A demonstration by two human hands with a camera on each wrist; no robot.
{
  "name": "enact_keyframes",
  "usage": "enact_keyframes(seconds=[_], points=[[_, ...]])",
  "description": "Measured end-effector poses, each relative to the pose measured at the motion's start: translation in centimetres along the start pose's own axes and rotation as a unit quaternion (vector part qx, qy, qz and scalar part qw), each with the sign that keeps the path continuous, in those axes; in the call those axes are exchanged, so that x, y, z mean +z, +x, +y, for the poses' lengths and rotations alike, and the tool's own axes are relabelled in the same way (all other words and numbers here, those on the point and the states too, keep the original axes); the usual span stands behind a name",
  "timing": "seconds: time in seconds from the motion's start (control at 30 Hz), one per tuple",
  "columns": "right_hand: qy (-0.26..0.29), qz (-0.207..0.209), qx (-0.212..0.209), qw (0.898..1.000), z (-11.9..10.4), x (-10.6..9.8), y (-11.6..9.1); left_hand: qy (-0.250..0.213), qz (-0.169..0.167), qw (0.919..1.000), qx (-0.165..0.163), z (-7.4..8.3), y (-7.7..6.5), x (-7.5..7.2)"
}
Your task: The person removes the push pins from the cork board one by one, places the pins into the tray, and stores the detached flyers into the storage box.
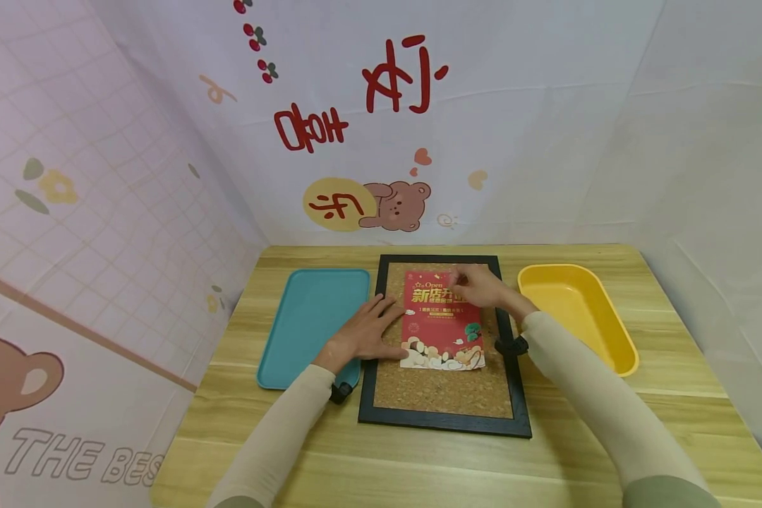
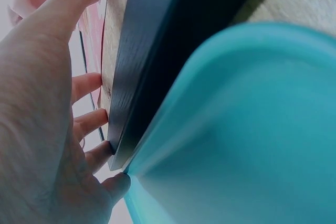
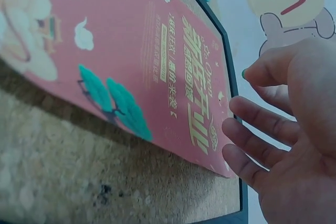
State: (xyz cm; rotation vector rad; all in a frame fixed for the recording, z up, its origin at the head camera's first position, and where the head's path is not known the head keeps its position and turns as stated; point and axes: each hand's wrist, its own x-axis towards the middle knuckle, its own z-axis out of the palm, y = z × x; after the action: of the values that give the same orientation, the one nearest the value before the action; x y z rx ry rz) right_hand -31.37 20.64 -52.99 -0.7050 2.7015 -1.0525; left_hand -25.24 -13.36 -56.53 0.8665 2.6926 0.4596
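A red poster with gold lettering lies on a black-framed cork board. My left hand rests with spread fingers over the board's left side, its thumb and fingertips at the poster's left edge. At the poster's upper right, my right hand pinches a tiny green thing, seemingly a pushpin, between thumb and index finger. Most of it is hidden by the fingertips. The other right fingers are loosely bent near the poster's top edge. In the right wrist view, the poster's near long edge stands slightly off the cork.
A blue tray stands close to the board's left side, under the left wrist. To the right is a yellow tray, beside the right forearm. Both trays and the board are on a wooden table, with a printed cloth wall behind.
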Motion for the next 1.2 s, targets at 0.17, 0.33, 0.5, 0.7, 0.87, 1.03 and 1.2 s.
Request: enact_keyframes(seconds=[0.17, 0.33, 0.5, 0.7, 0.87, 1.03, 1.2], points=[[0.002, -0.001, -0.014, 1.0, -0.2, -0.4, -0.8, -0.005, -0.001, 1.0, -0.003, 0.1, -0.1, 0.0], [-0.003, -0.007, -0.004, 1.0, -0.2, -0.8, -1.6, 0.032, -0.019, 0.999, -0.027, 1.3, -0.5, -1.1], [0.012, -0.001, -0.002, 1.0, -0.3, -1.1, -2.6, 0.03, -0.02, 0.9989, -0.029, 1.5, -0.6, -1.2], [0.029, 0.004, -0.008, 1.0, -0.1, -1.6, -3.7, 0.024, -0.017, 0.9992, -0.027, 1.6, -0.5, -1.2], [0.039, 0.006, -0.01, 0.999, -0.1, -2.2, -4.7, 0.026, -0.014, 0.9993, -0.025, 1.5, -0.5, -1.1], [0.031, 0.014, -0.011, 0.999, 0.1, -2.9, -5.6, 0.027, -0.016, 0.9992, -0.023, 1.5, -0.5, -1.1], [0.027, 0.028, -0.016, 0.999, 0.4, -3.4, -6.3, 0.029, -0.014, 0.9993, -0.021, 1.4, -0.4, -1.1]])
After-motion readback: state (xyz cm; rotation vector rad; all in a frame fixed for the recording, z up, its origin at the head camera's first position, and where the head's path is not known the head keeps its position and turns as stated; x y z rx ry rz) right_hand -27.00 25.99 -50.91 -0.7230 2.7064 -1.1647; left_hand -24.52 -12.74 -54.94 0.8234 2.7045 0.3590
